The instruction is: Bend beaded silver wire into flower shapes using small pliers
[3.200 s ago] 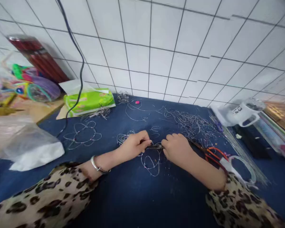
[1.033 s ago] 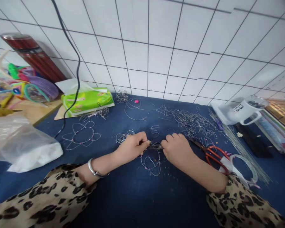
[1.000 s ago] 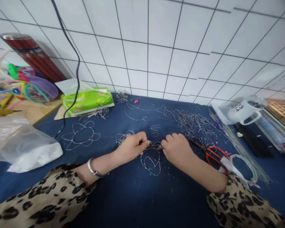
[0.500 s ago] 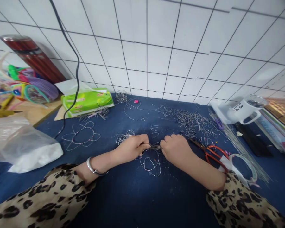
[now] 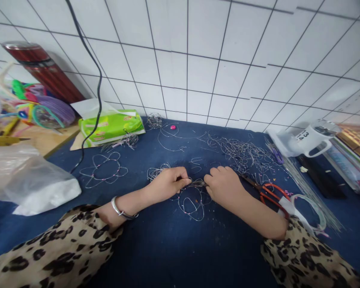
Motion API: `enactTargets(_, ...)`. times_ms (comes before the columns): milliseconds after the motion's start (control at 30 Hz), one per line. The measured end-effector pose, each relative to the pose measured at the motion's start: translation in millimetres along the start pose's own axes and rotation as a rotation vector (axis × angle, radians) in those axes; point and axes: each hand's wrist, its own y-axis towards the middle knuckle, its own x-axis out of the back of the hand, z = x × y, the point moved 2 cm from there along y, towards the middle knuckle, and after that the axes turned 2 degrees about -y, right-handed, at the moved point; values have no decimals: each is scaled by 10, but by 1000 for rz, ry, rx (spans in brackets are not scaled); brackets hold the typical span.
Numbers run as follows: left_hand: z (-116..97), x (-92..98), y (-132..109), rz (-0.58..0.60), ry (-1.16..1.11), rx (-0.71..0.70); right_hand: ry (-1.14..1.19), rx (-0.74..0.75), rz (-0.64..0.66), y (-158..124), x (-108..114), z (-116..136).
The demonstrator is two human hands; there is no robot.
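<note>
My left hand point(image 5: 168, 183) is pinched shut on the top of a looped silver wire shape with small pink beads point(image 5: 192, 203), which lies on the dark blue cloth point(image 5: 174, 248). My right hand point(image 5: 225, 184) is closed around a small dark plier-like tool point(image 5: 197, 183) whose tip meets the wire between the two hands. A finished wire flower point(image 5: 104, 169) lies to the left. Red-handled scissors point(image 5: 268, 193) rest just right of my right wrist.
A heap of loose wire pieces point(image 5: 243, 154) lies behind the hands. A green tissue pack point(image 5: 111, 126), a black cable point(image 5: 91, 92), a clear plastic bag point(image 5: 30, 184) and a red flask point(image 5: 45, 72) stand left; a white mug point(image 5: 313, 138) and straight wires point(image 5: 306, 188) are right.
Both hands stay pinched together at the same spot on the wire. Only the head view shifts slightly.
</note>
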Motion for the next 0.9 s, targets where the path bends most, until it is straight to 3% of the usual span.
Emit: enactTargets(900, -29, 1, -3, 30, -15, 103, -37, 14, -32, -2, 16, 60)
